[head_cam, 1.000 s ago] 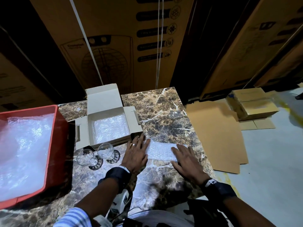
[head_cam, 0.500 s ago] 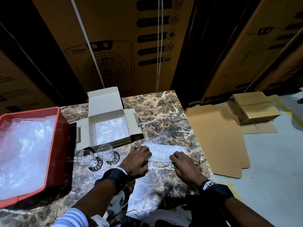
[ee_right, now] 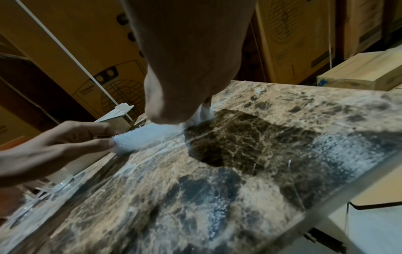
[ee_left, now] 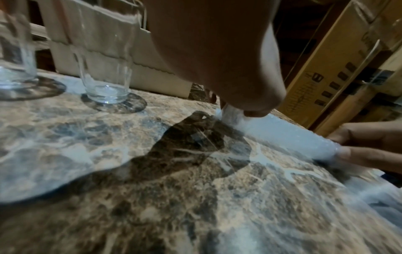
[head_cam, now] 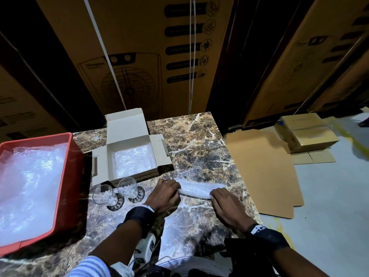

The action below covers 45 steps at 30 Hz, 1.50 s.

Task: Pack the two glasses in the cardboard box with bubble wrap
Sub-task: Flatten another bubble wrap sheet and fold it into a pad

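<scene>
A small sheet of bubble wrap (head_cam: 196,188) lies on the marble table (head_cam: 199,146), its near edge lifted off the top. My left hand (head_cam: 166,193) pinches its left end and my right hand (head_cam: 225,202) pinches its right end (ee_left: 315,144). Two clear glasses (head_cam: 127,187) (head_cam: 103,195) stand upright to the left of my left hand, just in front of the open cardboard box (head_cam: 131,154), which has bubble wrap lining its floor. The wrist views show the wrap (ee_right: 139,139) curled into a loose roll between both hands.
A red crate (head_cam: 69,176) full of bubble wrap fills the table's left side. Tall printed cartons (head_cam: 139,56) stand behind the table. Flat cardboard (head_cam: 259,166) and a taped carton (head_cam: 305,132) lie on the floor to the right.
Both hands went from pressing flat on the bubble wrap to curling and pinching its ends, lifting its near edge off the table.
</scene>
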Available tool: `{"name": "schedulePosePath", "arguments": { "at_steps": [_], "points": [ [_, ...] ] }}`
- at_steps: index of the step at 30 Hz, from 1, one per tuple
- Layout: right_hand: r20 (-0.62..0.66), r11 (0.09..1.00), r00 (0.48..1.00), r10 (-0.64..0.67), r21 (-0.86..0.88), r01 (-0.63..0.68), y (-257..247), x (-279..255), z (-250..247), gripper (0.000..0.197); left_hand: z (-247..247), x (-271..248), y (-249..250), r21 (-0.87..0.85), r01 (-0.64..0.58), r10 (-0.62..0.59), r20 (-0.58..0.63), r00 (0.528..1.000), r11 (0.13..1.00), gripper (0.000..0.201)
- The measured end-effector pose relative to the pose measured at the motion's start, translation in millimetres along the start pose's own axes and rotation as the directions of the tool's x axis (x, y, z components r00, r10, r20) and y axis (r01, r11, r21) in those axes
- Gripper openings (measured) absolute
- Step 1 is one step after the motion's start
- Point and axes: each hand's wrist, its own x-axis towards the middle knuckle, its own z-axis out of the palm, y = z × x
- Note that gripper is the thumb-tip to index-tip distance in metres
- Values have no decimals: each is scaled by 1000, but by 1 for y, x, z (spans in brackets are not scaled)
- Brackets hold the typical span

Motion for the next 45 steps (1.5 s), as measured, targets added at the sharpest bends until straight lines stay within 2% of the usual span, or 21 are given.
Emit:
{"name": "schedulePosePath", "arguments": {
  "at_steps": [4,9,11,14,17,23,27,31,35,37,38,40,42,45],
  "points": [
    [-11,994,998,62,89,-60,-1,-1,-2,18,2,-1,2,-107,78,-79,-9,997,991,34],
    [-16,984,993,117,134,-114,5,14,-11,15,1,3,1,-284,178,-203,-58,977,942,20],
    [5,980,989,146,134,-145,7,20,-12,16,-2,5,3,-317,201,-234,-71,970,927,24],
    [30,973,983,179,145,-181,12,28,-11,20,-5,9,5,-346,254,-285,-42,958,903,34],
    [57,966,977,204,149,-211,14,34,-12,17,-7,12,7,-353,303,-329,-15,944,885,41],
    [49,958,981,186,211,-193,17,41,-14,13,-9,19,6,-382,342,-372,-7,928,859,53],
    [75,957,981,181,218,-193,23,46,-12,15,-8,23,6,-371,338,-366,-7,930,865,54],
    [95,946,979,179,258,-197,27,51,-11,13,-1,20,3,-371,346,-371,4,929,862,48],
    [85,926,977,195,313,-212,30,53,-11,15,-1,21,-1,-306,328,-352,-28,935,894,37],
    [78,911,969,234,332,-247,31,53,-12,10,-9,27,0,-143,271,-280,-50,959,952,24],
    [52,914,967,248,318,-251,32,52,-12,15,-14,30,2,-53,240,-243,-42,969,969,20],
    [-35,956,972,232,192,-222,35,50,-13,24,-16,36,6,102,178,-181,27,983,979,19],
    [-73,989,987,146,23,-144,32,49,-13,26,-15,40,13,207,103,-132,132,982,973,23],
    [-22,993,1000,19,-115,-22,13,56,-8,23,-12,43,24,263,-11,-39,185,982,965,21]
  ]
}}
